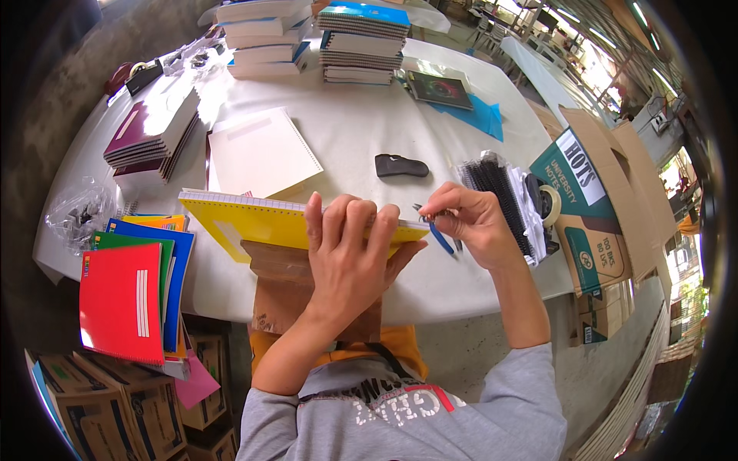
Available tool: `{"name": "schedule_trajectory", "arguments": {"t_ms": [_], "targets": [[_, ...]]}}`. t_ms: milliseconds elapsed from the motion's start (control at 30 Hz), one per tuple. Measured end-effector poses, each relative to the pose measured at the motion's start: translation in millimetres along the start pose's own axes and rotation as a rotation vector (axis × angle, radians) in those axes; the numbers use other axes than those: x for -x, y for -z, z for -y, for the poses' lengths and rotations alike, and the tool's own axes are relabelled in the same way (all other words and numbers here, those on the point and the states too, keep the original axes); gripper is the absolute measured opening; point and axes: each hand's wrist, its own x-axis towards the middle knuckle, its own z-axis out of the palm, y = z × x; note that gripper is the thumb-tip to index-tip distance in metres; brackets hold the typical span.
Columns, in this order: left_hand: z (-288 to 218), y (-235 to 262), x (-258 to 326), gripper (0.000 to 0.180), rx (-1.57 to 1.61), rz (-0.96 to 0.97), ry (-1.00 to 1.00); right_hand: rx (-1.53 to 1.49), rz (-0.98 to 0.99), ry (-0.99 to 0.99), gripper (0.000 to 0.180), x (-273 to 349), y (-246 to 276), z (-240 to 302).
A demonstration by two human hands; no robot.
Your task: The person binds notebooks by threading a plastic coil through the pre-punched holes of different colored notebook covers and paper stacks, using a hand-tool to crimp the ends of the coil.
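My left hand [350, 234] is wrapped round a yellow notebook [269, 229], its fingers spread over the top edge of the pages and its thumb at the right end. A row of small punched holes runs along that edge. The notebook is tilted, resting against a brown cardboard-like piece [280, 265] at the table's front edge. At the notebook's right end, my right hand [470, 221] closes on small pliers with a blue handle [440, 240]. Their dark tips point toward the notebook's corner; my fingers partly hide them.
Coloured notebooks [119, 296] are stacked at left, maroon notebooks [150, 134] behind them. A white page stack [265, 154] and a black object [401, 166] lie mid-table. Black spiral coils [492, 180], a tape roll [550, 206] and an open carton [600, 207] are at right. Tall book stacks [364, 46] stand behind.
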Motion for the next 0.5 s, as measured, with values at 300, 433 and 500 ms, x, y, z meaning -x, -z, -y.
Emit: {"name": "schedule_trajectory", "arguments": {"t_ms": [300, 433, 500], "targets": [[0.4, 5.3, -1.0, 0.036, -0.004, -0.006, -0.01, 0.495, 0.141, 0.245, 0.025, 4.5, 2.3, 27.5], [-1.4, 5.3, 1.2, 0.038, -0.008, -0.019, -0.011, 0.535, 0.143, 0.269, 0.028, 3.6, -3.0, 28.0], [-1.9, 5.8, 3.4, 0.042, -0.012, -0.022, -0.011, 0.536, 0.12, 0.343, 0.026, 6.4, -5.1, 30.9]]}}
